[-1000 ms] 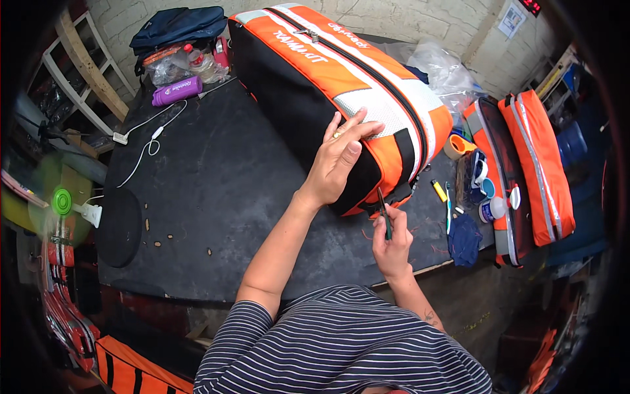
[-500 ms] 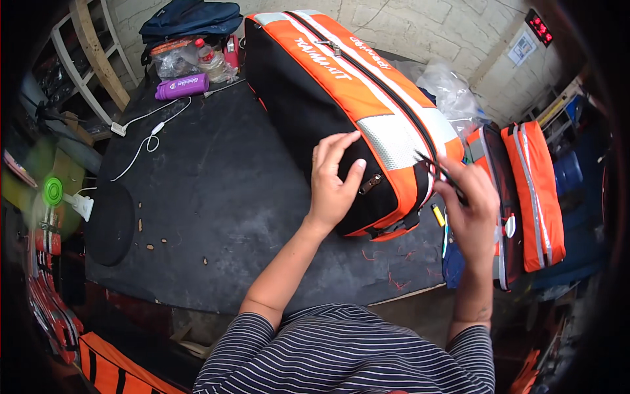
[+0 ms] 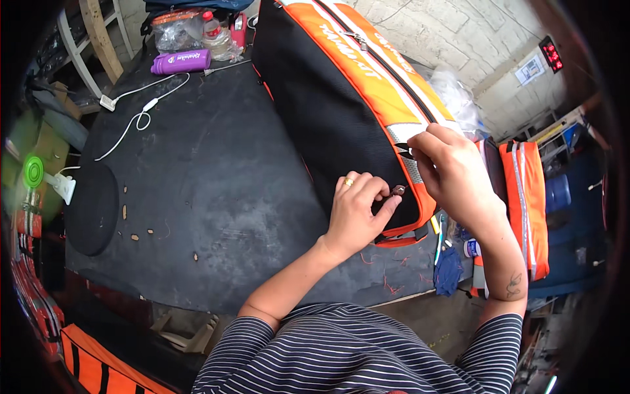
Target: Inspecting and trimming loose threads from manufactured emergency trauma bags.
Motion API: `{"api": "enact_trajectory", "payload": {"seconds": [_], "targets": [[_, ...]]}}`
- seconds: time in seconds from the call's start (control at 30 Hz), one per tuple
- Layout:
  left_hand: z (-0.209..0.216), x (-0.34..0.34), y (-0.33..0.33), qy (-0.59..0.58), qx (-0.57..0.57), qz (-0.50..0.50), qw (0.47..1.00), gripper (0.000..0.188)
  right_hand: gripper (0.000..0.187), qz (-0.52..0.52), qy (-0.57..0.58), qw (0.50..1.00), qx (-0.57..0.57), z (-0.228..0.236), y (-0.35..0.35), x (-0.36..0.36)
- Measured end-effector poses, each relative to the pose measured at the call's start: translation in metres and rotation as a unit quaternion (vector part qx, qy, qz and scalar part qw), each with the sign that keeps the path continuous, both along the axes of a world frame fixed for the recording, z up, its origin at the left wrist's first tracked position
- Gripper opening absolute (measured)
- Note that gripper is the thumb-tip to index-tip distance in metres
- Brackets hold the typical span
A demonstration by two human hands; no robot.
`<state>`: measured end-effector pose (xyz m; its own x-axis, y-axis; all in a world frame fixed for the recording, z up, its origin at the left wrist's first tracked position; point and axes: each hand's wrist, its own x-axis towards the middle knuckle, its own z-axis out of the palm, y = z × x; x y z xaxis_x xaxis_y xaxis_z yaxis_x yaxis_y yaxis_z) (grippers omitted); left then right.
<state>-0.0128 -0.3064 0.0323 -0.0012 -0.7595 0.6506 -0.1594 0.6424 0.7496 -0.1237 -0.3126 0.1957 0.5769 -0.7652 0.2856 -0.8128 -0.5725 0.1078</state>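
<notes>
A large black and orange bag [image 3: 315, 111] with grey reflective patches stands on the dark table, its long zipper along the top. My left hand [image 3: 357, 211] is at the near end of its black side panel, thumb and forefinger closed on a zipper pull [image 3: 398, 190]. Over the bag's near right corner, my right hand [image 3: 456, 172] grips small dark scissors [image 3: 402, 148]. Their points reach out from the fingers toward the grey patch. The handles are mostly hidden in the palm.
Orange bags [image 3: 525, 210] stand at the right. A yellow lighter [image 3: 435, 224], a dark blue cloth [image 3: 448, 270] and red thread scraps lie near the table's front edge. Farther left are a purple bottle [image 3: 180, 62], a white cable [image 3: 144, 115] and a green-and-white fan [image 3: 34, 172].
My left hand has moved right and down from the bag's edge to the zipper pull. My right hand with the scissors has shifted slightly up and left. The view has tilted down a little.
</notes>
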Motion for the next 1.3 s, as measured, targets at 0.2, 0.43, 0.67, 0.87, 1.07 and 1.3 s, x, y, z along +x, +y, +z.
{"api": "enact_trajectory", "payload": {"seconds": [0.2, 0.43, 0.67, 0.87, 1.07, 1.3], "targets": [[-0.004, 0.004, 0.001, -0.04, -0.002, -0.017, 0.999, 0.015, 0.007, -0.035, 0.03, 0.999, 0.001, 0.004, 0.013, 0.007], [0.0, 0.008, -0.007, 0.102, -0.019, -0.008, 0.995, 0.01, 0.016, -0.085, -0.124, 0.988, -0.02, -0.003, 0.045, -0.001], [0.013, 0.003, -0.024, 0.124, -0.02, 0.0, 0.992, 0.014, 0.018, -0.087, -0.113, 0.988, -0.061, -0.024, 0.043, -0.009], [0.025, 0.004, -0.051, 0.052, -0.093, 0.022, 0.994, 0.021, 0.027, -0.083, -0.133, 0.984, -0.082, -0.022, 0.035, -0.019], [0.044, 0.008, -0.114, -0.11, -0.109, -0.2, 0.967, 0.028, 0.025, -0.189, -0.353, 0.914, -0.067, -0.037, 0.017, -0.041], [0.045, -0.006, -0.122, -0.057, -0.209, -0.168, 0.962, 0.015, 0.021, -0.225, -0.287, 0.927, -0.09, -0.07, 0.013, -0.032]]}}
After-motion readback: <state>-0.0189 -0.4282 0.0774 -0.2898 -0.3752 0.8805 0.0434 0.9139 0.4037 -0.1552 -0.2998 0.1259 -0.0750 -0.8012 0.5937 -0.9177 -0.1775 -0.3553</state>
